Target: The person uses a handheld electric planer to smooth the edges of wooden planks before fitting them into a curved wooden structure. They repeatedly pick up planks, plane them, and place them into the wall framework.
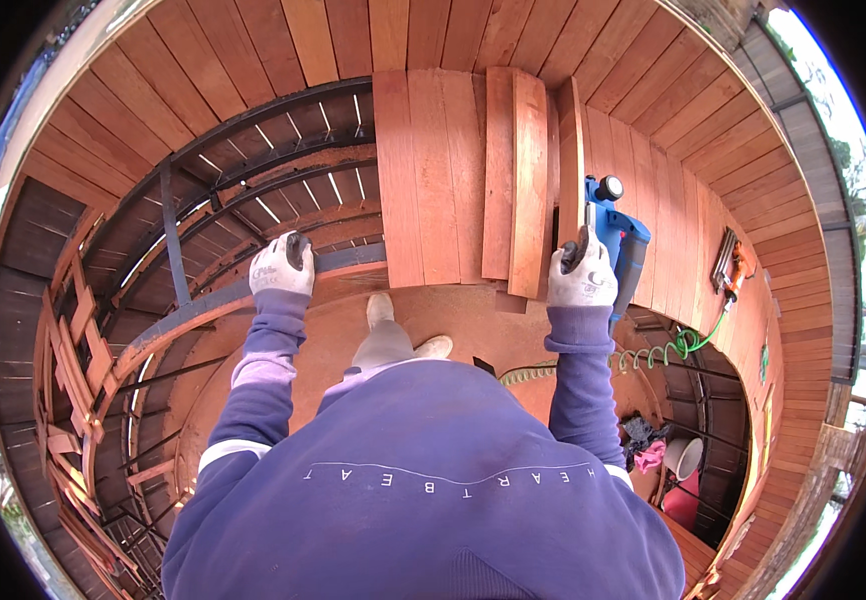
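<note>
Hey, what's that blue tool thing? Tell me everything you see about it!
The blue power tool has a chunky, plastic-looking body, a round black knob with a pale top, and a thick blue barrel-like part on its right side. It's over the reddish-brown boards, just right of a narrow plank. The gloved right hand overlaps it in view, but I can't tell whether it's gripping or if the tool is running.

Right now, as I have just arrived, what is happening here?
A gloved person stands beside curved wooden planking. Their left hand is at a dark curved frame; their right hand is at a blue power tool, but its grip is unclear. Loose boards lie on the planking, and an orange-and-black tool lies farther right.
</note>
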### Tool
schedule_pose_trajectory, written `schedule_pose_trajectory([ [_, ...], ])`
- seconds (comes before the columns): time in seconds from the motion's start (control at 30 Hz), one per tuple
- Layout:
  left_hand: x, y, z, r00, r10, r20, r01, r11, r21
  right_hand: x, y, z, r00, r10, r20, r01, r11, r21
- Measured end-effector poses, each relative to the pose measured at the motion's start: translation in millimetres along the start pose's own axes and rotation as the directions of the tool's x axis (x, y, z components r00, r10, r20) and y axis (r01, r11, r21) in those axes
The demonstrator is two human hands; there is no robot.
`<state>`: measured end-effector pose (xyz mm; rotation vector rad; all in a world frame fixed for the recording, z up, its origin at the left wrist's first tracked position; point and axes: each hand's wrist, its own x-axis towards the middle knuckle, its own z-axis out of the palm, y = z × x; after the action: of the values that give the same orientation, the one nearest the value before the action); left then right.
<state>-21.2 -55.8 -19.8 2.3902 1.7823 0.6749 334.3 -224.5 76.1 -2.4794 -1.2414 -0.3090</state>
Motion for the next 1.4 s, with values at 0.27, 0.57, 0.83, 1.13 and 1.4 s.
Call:
schedule_pose_trajectory([
  [0.27,-4,-4,-3,1.0,-0.003,-0.01,0.002,0.999,-0.051,-7,0,-68,0.9,0.133,-0.416,0.148,0.803,0.577],
  [0.57,11,32,-9,0.978,-0.042,0.203,0.207,0.142,-0.968,-66,-11,-63,0.902,0.301,0.309,-0.291,-0.104,0.951],
  [0.83,4,136,-12,0.845,0.172,0.507,0.471,-0.69,-0.55,-105,-7,-22,0.456,-0.309,0.835,-0.853,-0.419,0.311],
  [1.13,30,94,1,0.827,-0.176,0.534,0.475,-0.29,-0.831,-112,-16,-7,0.506,-0.353,0.787,-0.841,0.003,0.542],
  [1.4,54,60,42,0.867,-0.107,0.486,0.469,-0.151,-0.87,-92,-58,1,0.333,-0.391,0.858,-0.878,0.204,0.434],
])
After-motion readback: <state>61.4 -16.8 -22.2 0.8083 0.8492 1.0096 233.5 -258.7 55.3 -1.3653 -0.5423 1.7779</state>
